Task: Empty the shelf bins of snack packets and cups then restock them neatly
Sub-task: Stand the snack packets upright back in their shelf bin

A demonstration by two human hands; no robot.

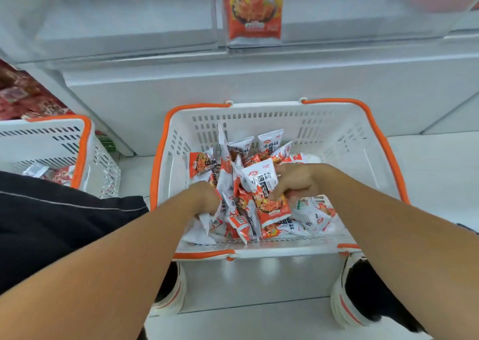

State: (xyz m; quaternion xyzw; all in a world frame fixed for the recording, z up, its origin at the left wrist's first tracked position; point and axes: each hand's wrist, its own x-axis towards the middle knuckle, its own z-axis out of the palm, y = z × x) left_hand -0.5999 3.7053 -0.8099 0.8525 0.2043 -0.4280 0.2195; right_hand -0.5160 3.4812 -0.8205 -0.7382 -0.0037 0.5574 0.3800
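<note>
The left hand is curled around a clutch of small white-and-orange foil snack packets at the near left of the pile, fingers buried among them. The right hand grips one upright white-and-orange packet with black lettering, thumb across its face and fingers behind. Both hands sit inside the white slotted plastic basket with orange rim and handles, where the rest of the packets lie loose and jumbled across its floor. The basket stands on the pale floor between the person's black-and-white shoes. Above it, the clear plastic shelf bins look bare apart from one orange packet standing at the front of the middle bin. A second white basket with orange rim sits to the left, holding a few packets.

Judging by the bare bins and full basket, emptying seems done and restocking is under way. The next move likely calls for squaring the gathered packets into an aligned stack, faces forward, then lifting them to the bin without spilling any.
</note>
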